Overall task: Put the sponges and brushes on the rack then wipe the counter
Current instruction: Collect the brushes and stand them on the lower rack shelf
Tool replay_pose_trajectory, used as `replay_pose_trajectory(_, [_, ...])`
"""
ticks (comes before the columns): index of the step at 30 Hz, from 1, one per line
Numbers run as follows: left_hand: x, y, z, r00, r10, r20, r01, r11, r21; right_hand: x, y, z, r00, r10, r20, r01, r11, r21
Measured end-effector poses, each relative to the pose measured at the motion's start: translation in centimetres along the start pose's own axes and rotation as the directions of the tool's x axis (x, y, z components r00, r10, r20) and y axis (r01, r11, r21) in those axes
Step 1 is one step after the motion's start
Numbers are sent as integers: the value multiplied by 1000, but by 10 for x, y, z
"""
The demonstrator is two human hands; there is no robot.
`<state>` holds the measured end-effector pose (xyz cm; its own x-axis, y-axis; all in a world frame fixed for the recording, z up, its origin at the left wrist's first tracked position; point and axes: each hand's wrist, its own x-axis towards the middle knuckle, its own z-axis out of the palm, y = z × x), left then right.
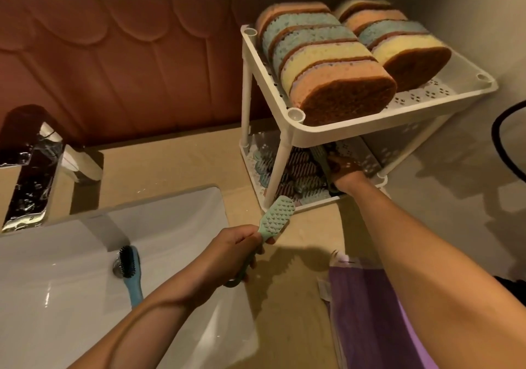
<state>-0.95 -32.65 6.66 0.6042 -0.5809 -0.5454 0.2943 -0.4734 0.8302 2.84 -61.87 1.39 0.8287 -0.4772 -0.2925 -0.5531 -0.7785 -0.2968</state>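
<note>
A white two-tier rack (336, 133) stands at the counter's back right. Its top shelf holds several coloured sponges (327, 64) on edge in two rows. Several brushes (299, 173) lie on the lower shelf. My right hand (345, 173) reaches into that lower shelf, closed around a dark-handled brush (320, 156). My left hand (230, 252) grips the handle of a mint-green brush (277, 216), its head pointing toward the rack's front leg. A blue brush with black bristles (131, 269) lies in the sink over the drain.
The white sink (71, 311) fills the lower left, with a chrome tap (31, 166) behind it. A purple cloth (367, 311) lies on the beige counter (170, 166) under my right forearm. A mirror runs along the top, and a black cable loops at far right.
</note>
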Motion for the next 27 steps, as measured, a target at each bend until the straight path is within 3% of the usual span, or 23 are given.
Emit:
replay_pose_trajectory(6, [3,6,5,1000,-1,14,2,999,-33,8,17,21,996,-42,-84,46,998,52])
replay_pose_trajectory(10, [1,10,9,1000,6,-7,-6,998,-58,10,26,30,992,46,-119,-40,998,52])
replay_pose_trajectory(13, [-1,11,11,1000,6,-6,-6,997,-78,-17,15,19,969,40,-246,11,979,202])
replay_pose_trajectory(16, [-3,11,14,998,26,-50,-31,995,-99,-64,-11,3,961,97,-257,51,856,515])
replay_pose_trajectory(19, [-4,9,20,986,71,-148,-91,987,-135,-126,-37,2,989,17,-145,98,655,749])
replay_pose_trajectory(22, [-6,12,30,973,105,-208,-147,968,-203,-166,-47,14,997,-50,-59,76,517,852])
replay_pose_trajectory(27, [-10,18,45,963,122,-240,-177,959,-222,-186,-57,29,997,-26,-76,80,374,924])
